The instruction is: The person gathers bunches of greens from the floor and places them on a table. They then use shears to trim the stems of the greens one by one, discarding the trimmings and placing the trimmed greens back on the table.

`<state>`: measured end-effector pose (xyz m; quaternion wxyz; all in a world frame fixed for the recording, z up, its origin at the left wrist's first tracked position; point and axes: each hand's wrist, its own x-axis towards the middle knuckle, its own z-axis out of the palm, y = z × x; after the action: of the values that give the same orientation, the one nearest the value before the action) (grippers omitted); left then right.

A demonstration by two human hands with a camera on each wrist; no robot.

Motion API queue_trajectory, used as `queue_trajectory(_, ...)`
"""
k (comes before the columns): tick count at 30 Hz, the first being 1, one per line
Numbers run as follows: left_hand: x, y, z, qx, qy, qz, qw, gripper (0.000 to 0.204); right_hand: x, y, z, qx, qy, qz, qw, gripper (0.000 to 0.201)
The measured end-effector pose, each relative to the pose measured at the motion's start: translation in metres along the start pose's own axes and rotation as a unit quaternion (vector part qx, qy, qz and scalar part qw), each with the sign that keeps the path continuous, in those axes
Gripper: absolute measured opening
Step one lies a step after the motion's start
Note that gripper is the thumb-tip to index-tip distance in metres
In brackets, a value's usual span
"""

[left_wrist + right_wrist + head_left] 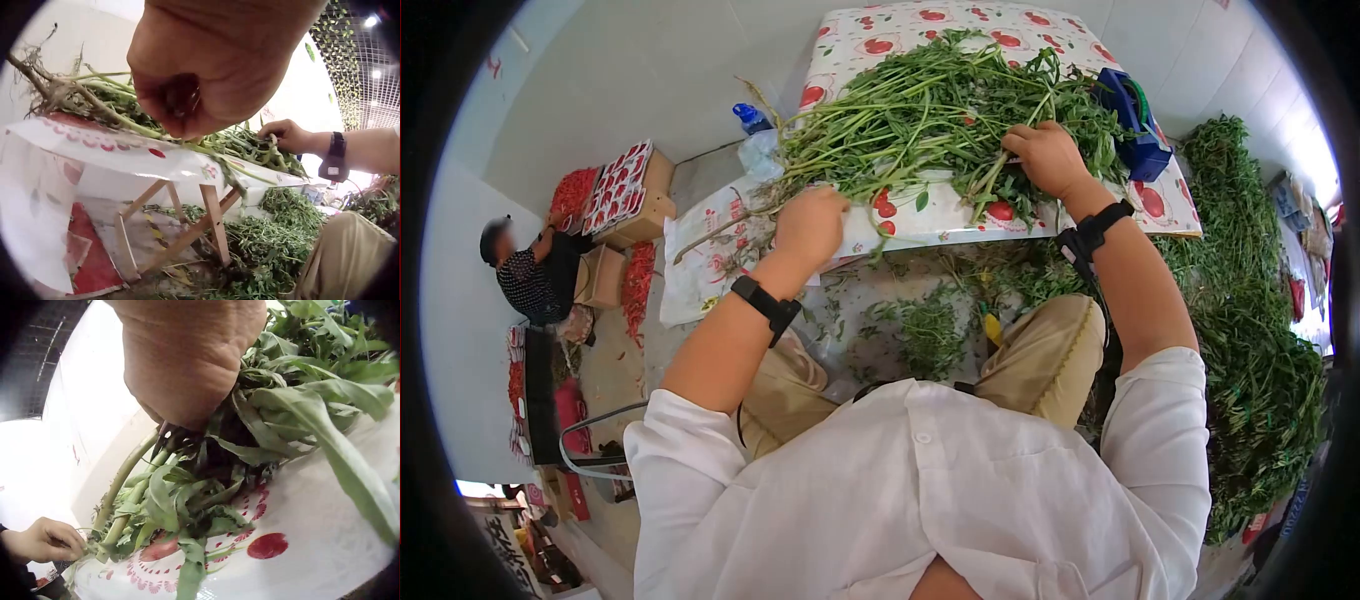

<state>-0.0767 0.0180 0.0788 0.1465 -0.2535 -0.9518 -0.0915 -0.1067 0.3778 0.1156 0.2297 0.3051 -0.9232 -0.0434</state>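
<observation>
Long leafy green stems [920, 110] are piled across the table, with roots [53, 94] at the left end. At the table's front left edge, the left hand [810, 225] has its fingers curled and pinches a thin stem, its tip mostly hidden. The right hand [1050, 160] grips several thick stems [122, 487] near the front right of the pile, leaves hanging below it. A small pointed thing [164, 430] shows under the right hand, too little to identify. Palm and wrist hide the right fingertips in the right wrist view.
A blue tape dispenser [1135, 125] stands at the table's right edge, a blue bottle [750, 118] at the left. More greens [1250, 350] heap on the right; cuttings [930, 335] lie below. A seated person [535, 270] is by boxes [640, 200] at far left.
</observation>
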Motion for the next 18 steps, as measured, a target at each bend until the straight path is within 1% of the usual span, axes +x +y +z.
queue_trajectory(1, 0.003, -0.002, -0.005, 0.060, 0.008, -0.008, 0.998, 0.008, 0.000, 0.000, 0.000, 0.002, 0.003, -0.004, 1.000, 0.024)
queue_trajectory(4, 0.011, 0.003, -0.020, 0.122, 0.004, -0.021, 0.992, 0.012, -0.001, 0.000, 0.005, -0.002, -0.007, 0.000, 1.000, 0.024)
queue_trajectory(7, 0.029, 0.033, -0.033, 0.094, 0.007, -0.010, 0.995, 0.028, -0.003, 0.000, 0.009, -0.003, -0.007, 0.000, 1.000, 0.025)
queue_trajectory(10, 0.053, 0.054, -0.020, 0.081, 0.046, 0.031, 0.995, 0.057, -0.006, 0.002, 0.015, 0.012, -0.004, -0.003, 1.000, 0.026)
queue_trajectory(13, 0.086, 0.069, -0.002, 0.054, -0.006, 0.030, 0.998, 0.080, -0.009, 0.001, 0.013, 0.031, -0.008, 0.007, 0.999, 0.026)
queue_trajectory(16, 0.111, 0.076, 0.013, 0.083, -0.022, 0.043, 0.995, 0.088, -0.012, 0.000, 0.011, 0.053, 0.023, 0.000, 0.998, 0.028)
queue_trajectory(18, 0.123, 0.078, 0.020, 0.099, -0.053, 0.034, 0.993, 0.086, -0.015, 0.002, 0.012, 0.056, 0.028, -0.006, 0.998, 0.026)
